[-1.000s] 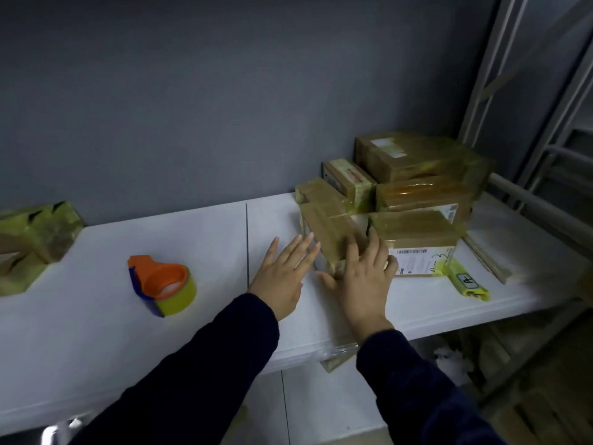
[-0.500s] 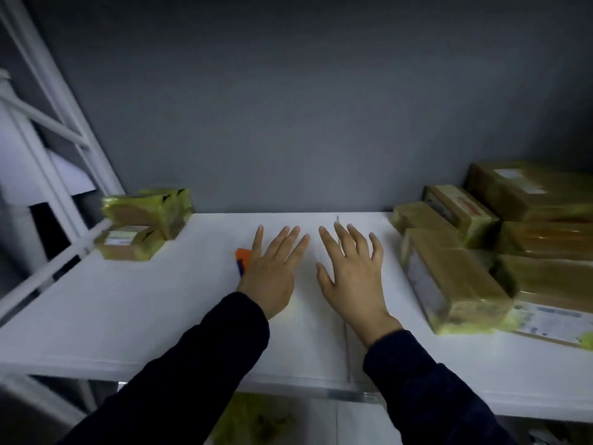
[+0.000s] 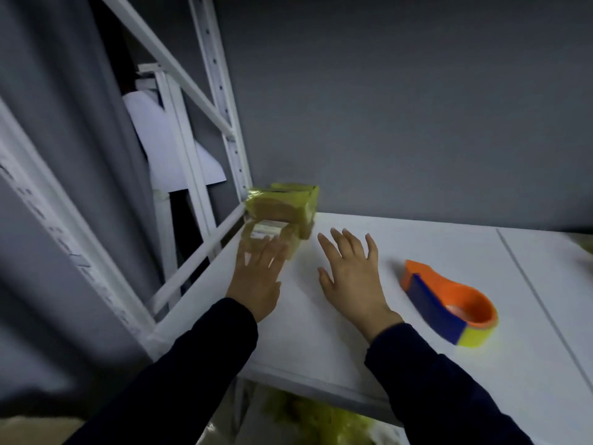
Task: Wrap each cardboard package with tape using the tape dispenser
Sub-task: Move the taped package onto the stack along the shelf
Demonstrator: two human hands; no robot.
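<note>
Now: both hands out over the white shelf (image 3: 423, 242), palms down, dark blue sleeves (image 3: 449, 390) on both arms. Left hand (image 3: 256, 279) is motion-blurred, fingers (image 3: 272, 252) straight and stretched forward, holding nothing. Their tips overlap the near edge of the small flat cardboard package wrapped in yellowish tape with a white label (image 3: 268, 231); contact or a gap, cannot tell through the blur. Right hand (image 3: 351, 279) is sharp, fingers (image 3: 348, 242) straight and spread, nothing held, low over bare shelf; touching it or not, cannot tell.

The small package lies straight ahead of the left fingers at the shelf's left end. The bigger cardboard box wrapped in yellow-green tape (image 3: 282, 203) sits just behind it, touching or nearly so, ahead and left of the right fingers. The orange and blue plastic tape dispenser with a yellow tape roll (image 3: 446, 303) lies on the shelf right of the right fingers, near the wrist, apart from the hand.

White metal rack frame (image 3: 221, 91) rises left of the left fingers. Grey wall (image 3: 417, 107) is behind. Crumpled yellow-green material (image 3: 317, 419) shows below the shelf edge, blurry.
</note>
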